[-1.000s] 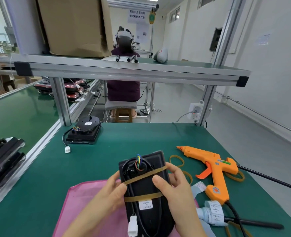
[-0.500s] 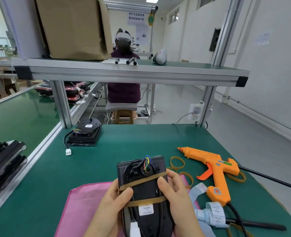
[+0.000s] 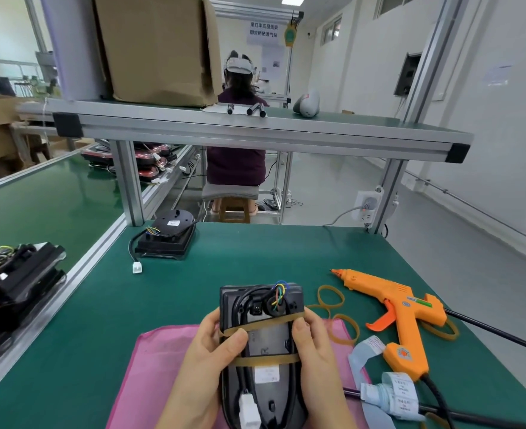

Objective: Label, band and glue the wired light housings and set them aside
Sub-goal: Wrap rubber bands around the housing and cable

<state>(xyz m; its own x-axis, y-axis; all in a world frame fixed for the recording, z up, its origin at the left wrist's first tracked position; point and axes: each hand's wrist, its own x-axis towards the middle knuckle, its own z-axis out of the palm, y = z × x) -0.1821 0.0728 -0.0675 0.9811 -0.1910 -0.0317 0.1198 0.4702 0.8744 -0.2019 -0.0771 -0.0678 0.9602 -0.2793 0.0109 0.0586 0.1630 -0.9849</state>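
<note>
A black wired light housing (image 3: 266, 339) is held upright over a pink mesh cloth (image 3: 159, 360). My left hand (image 3: 212, 357) grips its left side, thumb on the upper rubber band. My right hand (image 3: 312, 348) grips its right side, thumb on the housing's face. Two tan rubber bands (image 3: 264, 360) cross the housing, and a white label (image 3: 266, 374) sits below the lower band. Coloured wires poke out at the top; a white connector (image 3: 249, 411) hangs at the bottom. An orange glue gun (image 3: 400, 308) lies to the right.
Loose rubber bands (image 3: 329, 300) lie between housing and glue gun. A label roll (image 3: 391, 394) sits at the right front. Another housing (image 3: 167, 233) rests at the bench's far left, more black housings (image 3: 17, 280) on the left conveyor. A person sits beyond the shelf frame (image 3: 255, 131).
The housing has been turned a little straighter and raised towards me. My left thumb has shifted onto the upper band.
</note>
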